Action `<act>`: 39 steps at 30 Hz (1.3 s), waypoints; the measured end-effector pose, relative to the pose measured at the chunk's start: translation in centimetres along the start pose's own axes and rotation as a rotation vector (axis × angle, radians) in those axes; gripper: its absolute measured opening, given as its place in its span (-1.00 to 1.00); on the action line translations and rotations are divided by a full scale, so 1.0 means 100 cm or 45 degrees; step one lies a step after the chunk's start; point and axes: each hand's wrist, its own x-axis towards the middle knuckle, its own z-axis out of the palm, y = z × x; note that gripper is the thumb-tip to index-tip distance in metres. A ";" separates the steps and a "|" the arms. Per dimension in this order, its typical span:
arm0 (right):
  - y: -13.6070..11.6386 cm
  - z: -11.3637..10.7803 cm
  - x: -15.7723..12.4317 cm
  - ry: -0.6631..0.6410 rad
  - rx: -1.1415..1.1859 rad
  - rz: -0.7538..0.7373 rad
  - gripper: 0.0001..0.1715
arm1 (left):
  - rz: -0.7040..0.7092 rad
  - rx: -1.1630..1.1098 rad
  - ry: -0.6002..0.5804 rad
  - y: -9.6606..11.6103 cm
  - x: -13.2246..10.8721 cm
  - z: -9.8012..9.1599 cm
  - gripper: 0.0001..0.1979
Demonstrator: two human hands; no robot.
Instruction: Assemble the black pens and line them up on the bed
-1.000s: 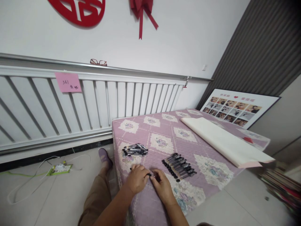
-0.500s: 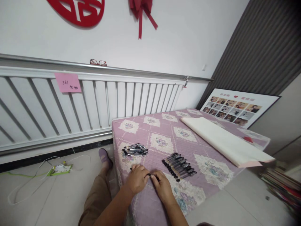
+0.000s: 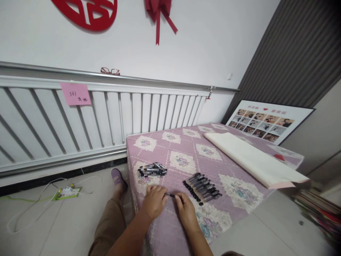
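A slim dark pen (image 3: 169, 195) spans the gap between my two hands just above the bed's edge. My left hand (image 3: 155, 202) is closed over one end, hiding that part. The thumb and fingers of my right hand (image 3: 185, 210) pinch the other end. Beyond my left hand lies a loose pile of clear and black pen parts (image 3: 152, 170), overlapping one another. To the right of my right hand, several capped black pens (image 3: 204, 187) lie side by side in a slanted row.
The pens rest on a purple floral bedspread (image 3: 183, 142). A pale folded sheet (image 3: 239, 156) lies farther right, before a photo board (image 3: 266, 122). A white radiator (image 3: 149, 110) runs along the wall. A power strip (image 3: 68, 193) with cables is on the floor.
My hands have drawn slightly apart, and more of the pen shows between them. The pile and the row of pens look the same.
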 end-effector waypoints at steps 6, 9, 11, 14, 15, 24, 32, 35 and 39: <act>0.002 0.001 0.000 0.034 -0.075 0.021 -0.54 | 0.022 0.021 -0.082 -0.002 0.003 0.002 -0.77; 0.003 0.002 0.000 0.038 -0.113 0.016 -0.47 | 0.030 0.000 -0.068 -0.002 0.002 0.001 -0.82; 0.002 0.002 0.000 0.027 -0.106 0.025 -0.45 | 0.019 -0.012 -0.058 -0.003 0.001 0.000 -0.83; 0.003 0.001 0.000 0.030 -0.024 0.069 -0.52 | 0.000 -0.033 -0.034 -0.003 0.001 0.001 -0.85; 0.003 0.001 0.000 0.041 0.018 0.086 -0.55 | -0.002 -0.040 -0.025 -0.003 0.001 0.001 -0.85; -0.002 -0.001 0.000 -0.010 0.055 0.059 -0.65 | -0.015 -0.032 -0.008 -0.002 0.001 0.001 -0.85; 0.001 0.000 0.000 0.033 -0.001 0.080 -0.54 | -0.021 -0.047 -0.012 -0.005 0.002 0.003 -0.83; 0.002 -0.001 0.000 0.032 0.099 0.104 -0.61 | -0.055 -0.043 -0.009 -0.005 0.002 0.003 -0.82; 0.002 -0.001 0.000 -0.011 0.103 0.083 -0.65 | -0.077 -0.047 -0.013 -0.004 0.003 0.002 -0.84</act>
